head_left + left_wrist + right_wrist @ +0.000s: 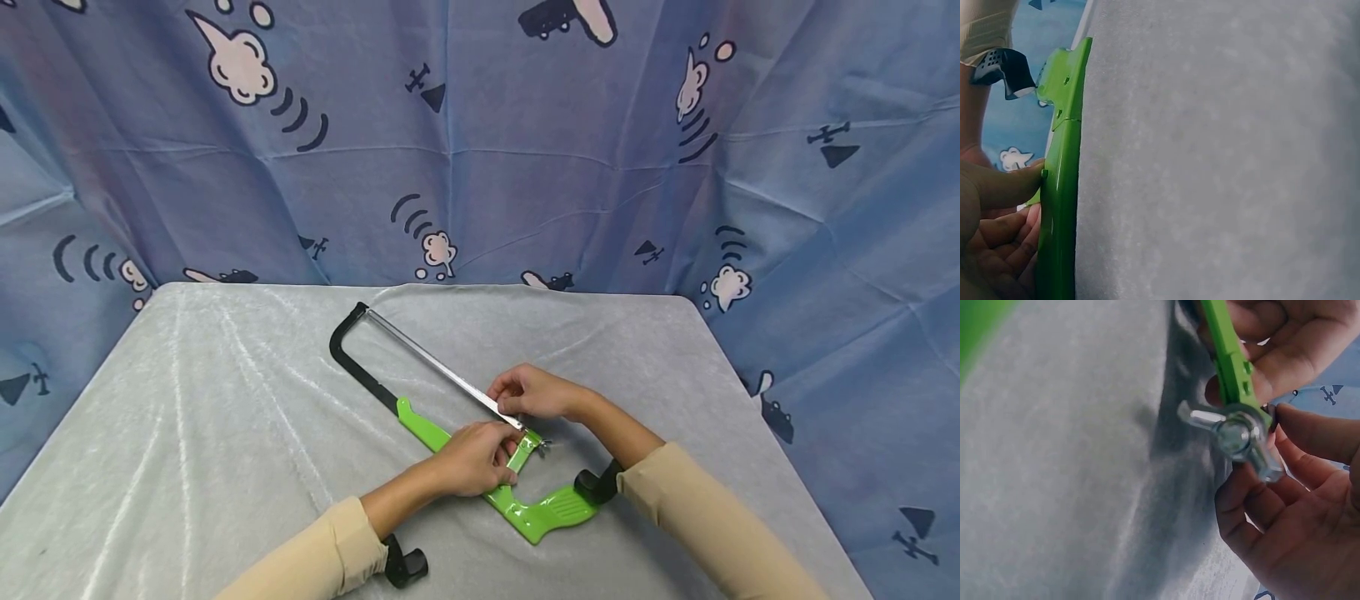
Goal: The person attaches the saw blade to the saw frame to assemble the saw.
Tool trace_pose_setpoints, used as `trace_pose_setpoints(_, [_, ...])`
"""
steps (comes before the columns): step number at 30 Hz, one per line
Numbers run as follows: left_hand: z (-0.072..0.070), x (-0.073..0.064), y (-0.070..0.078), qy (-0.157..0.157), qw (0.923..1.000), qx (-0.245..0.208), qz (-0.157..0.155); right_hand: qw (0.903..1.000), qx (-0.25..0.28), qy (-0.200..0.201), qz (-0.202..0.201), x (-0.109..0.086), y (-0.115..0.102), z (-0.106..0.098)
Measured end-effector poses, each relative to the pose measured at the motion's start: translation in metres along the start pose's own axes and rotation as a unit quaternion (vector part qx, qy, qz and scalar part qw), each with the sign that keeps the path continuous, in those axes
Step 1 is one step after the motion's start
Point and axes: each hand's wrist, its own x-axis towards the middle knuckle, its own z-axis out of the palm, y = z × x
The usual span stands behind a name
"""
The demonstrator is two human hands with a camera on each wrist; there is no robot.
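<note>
Pinching the blade (435,362) below picture centre, the right hand (542,393) is perhaps risking a nick if the left hand (472,458), holding the green frame (422,427), is slipping.

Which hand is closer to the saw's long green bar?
Left. The left hand touches the long green bar; the right hand is farther across, at the silver blade.

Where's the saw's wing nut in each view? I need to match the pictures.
Head: the wing nut sits a little right of centre, in the lower half.
Left wrist: not visible.
Right wrist: the wing nut is large, right of centre and slightly above the middle.
Shared landmark: the green frame, in all three views.
</note>
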Motion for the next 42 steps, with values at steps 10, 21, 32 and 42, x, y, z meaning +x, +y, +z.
trace_pose_setpoints(10, [0.0001,-0.0002,0.0008,0.001,0.9999,0.011,-0.001,0.9998,-0.018,0.003,0.002,0.0023,0.0019,-0.0005])
trace_pose_setpoints(21, [0.0004,-0.0001,0.0004,0.003,0.9999,0.014,0.000,0.9996,-0.025,-0.004,-0.012,0.0031,0.0001,0.0004])
trace_pose_setpoints(32, [0.0000,0.0002,0.0001,-0.002,0.9999,0.011,-0.001,0.9993,-0.035,-0.007,-0.009,0.0030,-0.0009,-0.0006])
trace_pose_setpoints(42, [-0.0004,-0.0003,0.0000,0.002,0.9999,0.012,0.002,0.9993,-0.034,-0.009,-0.016,0.0045,-0.0012,-0.0009])
